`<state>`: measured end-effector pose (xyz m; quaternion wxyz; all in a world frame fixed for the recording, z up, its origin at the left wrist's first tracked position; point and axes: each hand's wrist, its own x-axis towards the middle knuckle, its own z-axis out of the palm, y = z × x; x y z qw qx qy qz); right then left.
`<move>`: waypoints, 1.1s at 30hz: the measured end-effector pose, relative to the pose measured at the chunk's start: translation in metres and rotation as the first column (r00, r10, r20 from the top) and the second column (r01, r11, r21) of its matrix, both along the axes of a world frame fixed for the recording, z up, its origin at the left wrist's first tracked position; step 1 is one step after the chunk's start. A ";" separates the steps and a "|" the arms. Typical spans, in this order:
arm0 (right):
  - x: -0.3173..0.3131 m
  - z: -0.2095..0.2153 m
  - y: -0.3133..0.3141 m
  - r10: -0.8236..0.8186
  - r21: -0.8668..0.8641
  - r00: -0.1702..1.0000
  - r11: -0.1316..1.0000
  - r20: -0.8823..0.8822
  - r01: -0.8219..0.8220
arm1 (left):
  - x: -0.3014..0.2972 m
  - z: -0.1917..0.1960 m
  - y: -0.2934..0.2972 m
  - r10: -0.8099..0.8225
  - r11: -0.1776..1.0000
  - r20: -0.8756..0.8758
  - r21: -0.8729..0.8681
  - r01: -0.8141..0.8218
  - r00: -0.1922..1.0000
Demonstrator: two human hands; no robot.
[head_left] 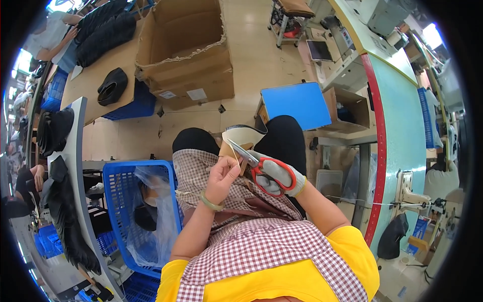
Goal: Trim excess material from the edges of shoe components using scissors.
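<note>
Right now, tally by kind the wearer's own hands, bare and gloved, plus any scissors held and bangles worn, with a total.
Bare hands: 1, the left hand
Gloved hands: 1, the right hand
Red-handled scissors: 1, in the right hand
Wrist bangles: 1, on the left wrist
Total: 4

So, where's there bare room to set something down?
Bare: the blue top between the right knee and the open carton; the pale green tabletop between its red edge strip and the blue basket. Crowded: the lap, with scissors and tan piece; the left grey bench, lined with black pieces.
</note>
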<state>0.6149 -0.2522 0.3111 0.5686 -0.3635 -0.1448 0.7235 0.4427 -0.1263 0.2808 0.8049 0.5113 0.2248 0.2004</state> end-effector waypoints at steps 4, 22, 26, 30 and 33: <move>-0.017 -0.004 -0.033 -0.094 -0.086 0.989 0.993 -0.114 0.084 | 0.003 -0.015 -0.030 -0.028 0.990 0.084 -0.134 0.039 0.996; -0.060 0.021 -0.056 -0.367 -0.281 0.928 0.899 -0.061 0.337 | -0.017 -0.021 -0.045 -0.349 0.930 0.123 -0.082 0.359 0.929; -0.054 0.030 -0.052 -0.362 -0.276 0.921 0.879 0.142 0.388 | -0.049 0.007 -0.010 -0.423 0.888 0.135 -0.134 0.440 0.896; -0.059 0.025 -0.053 -0.248 -0.253 0.914 0.908 0.322 0.335 | -0.079 0.021 0.040 -0.005 0.980 -0.326 0.187 0.070 0.945; -0.066 0.009 -0.051 -0.167 -0.181 0.812 0.931 0.560 0.317 | -0.063 0.025 0.066 0.389 0.459 -0.389 0.868 0.190 0.835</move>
